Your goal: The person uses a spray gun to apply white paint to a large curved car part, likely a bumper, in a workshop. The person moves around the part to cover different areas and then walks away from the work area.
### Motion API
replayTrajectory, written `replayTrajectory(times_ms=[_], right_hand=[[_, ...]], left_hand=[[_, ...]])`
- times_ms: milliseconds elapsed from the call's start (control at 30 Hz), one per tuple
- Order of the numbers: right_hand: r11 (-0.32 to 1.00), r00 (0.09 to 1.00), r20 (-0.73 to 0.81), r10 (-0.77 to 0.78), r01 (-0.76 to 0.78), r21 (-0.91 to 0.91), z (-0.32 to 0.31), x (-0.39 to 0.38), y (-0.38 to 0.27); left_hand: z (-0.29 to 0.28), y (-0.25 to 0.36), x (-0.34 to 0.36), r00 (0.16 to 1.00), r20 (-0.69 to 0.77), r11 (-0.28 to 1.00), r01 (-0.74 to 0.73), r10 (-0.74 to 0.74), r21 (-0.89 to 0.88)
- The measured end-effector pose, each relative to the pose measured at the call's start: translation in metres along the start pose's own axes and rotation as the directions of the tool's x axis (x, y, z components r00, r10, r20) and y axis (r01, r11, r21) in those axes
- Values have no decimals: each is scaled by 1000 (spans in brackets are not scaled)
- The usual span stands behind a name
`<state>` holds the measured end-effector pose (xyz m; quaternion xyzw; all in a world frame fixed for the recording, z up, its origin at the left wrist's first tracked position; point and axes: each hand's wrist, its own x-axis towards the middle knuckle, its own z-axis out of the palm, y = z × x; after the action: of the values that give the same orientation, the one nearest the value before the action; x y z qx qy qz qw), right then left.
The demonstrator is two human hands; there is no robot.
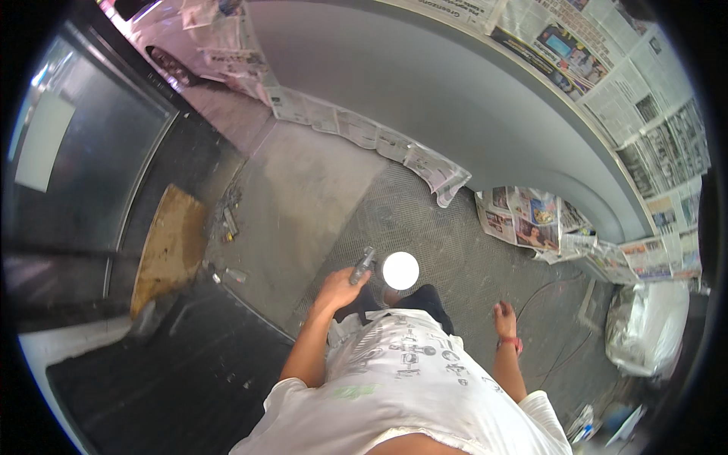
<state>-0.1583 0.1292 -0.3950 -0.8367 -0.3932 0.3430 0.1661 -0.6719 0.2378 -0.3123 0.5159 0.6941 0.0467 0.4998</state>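
Observation:
My left hand (340, 289) is closed around a small grey metal tool that resembles a spray gun (365, 265), held out in front of my waist. Just right of the tool is a bright white round top (400, 271), perhaps a cup; I cannot tell whether the two are joined. My right hand (504, 320) hangs low at my side with a red band at the wrist. Its fingers are loosely curled and apart, with nothing visible in them. Ahead of both hands stands a large grey car body panel (425, 83) with a wheel arch at its right end.
Newspaper sheets (523, 220) mask the panel's edges and wheel arch. A plastic-wrapped bundle (648, 327) lies at the right, near a thin hose (523, 303) on the floor. To the left are a dark glazed door (91, 152), a stained brown board (171, 243) and small litter (230, 221).

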Motion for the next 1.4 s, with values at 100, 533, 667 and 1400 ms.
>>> replayTrajectory(times_ms=[100, 533, 667, 1400], right_hand=[[961, 961, -35, 273, -272, 48, 28, -82, 124], [800, 803, 126, 582, -593, 86, 178, -336, 132], [800, 835, 64, 546, -543, 255, 186, -333, 131], [685, 738, -181, 650, -466, 560, -71, -289, 488]], left_hand=[[-29, 11, 11, 975, 223, 1000, -6, 9, -15], [-6, -3, 47, 870, 408, 865, -411, 278, 286], [34, 23, 41, 823, 438, 781, -524, 362, 340], [462, 308, -61, 549, 767, 541, -777, 332, 322]])
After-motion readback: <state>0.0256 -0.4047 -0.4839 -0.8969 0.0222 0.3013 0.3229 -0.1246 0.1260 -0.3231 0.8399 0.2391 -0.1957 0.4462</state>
